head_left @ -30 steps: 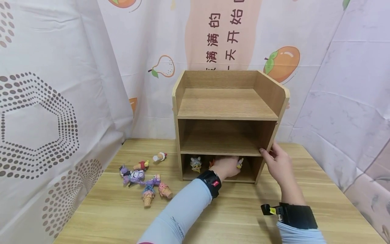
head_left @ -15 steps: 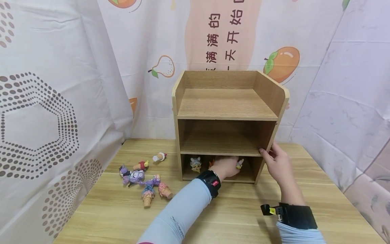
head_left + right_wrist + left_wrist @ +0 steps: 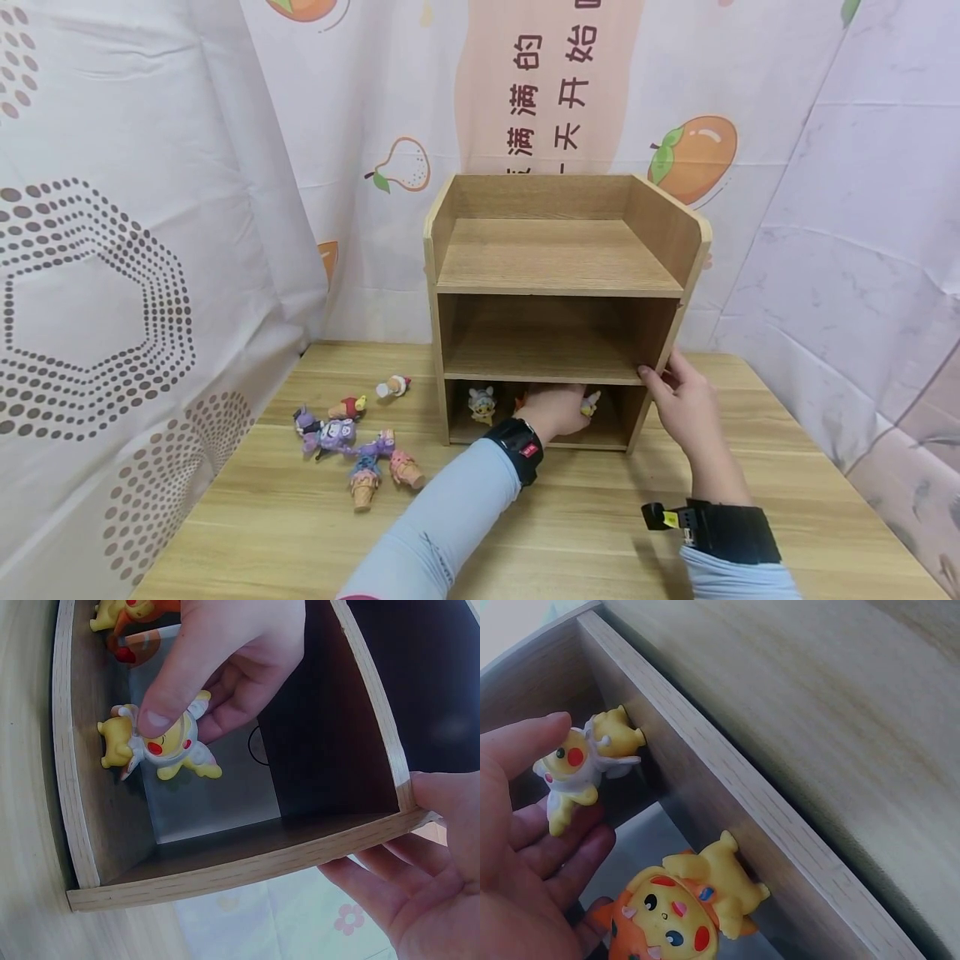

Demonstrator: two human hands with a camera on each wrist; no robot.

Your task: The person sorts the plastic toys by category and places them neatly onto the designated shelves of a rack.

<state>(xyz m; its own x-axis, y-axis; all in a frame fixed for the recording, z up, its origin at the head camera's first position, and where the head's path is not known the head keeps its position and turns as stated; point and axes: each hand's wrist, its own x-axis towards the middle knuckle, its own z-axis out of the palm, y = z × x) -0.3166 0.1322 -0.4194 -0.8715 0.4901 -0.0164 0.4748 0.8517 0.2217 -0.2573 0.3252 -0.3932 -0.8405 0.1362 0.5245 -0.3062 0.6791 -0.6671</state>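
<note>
Left wrist, fingers (image 3: pixel 583 859) half-curled, holding figurine (image 3: pixel 580 771)

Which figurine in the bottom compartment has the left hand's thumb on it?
The white-hooded figurine, rightmost there: the left hand rests its thumb on the head. The orange-hooded figurine and pale-hooded figurine are free of the thumb.

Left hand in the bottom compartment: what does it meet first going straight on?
Probably the pale surface behind the white-hooded figurine that the left hand pinches; how deep it lies and what it's made of are unclear.
</note>
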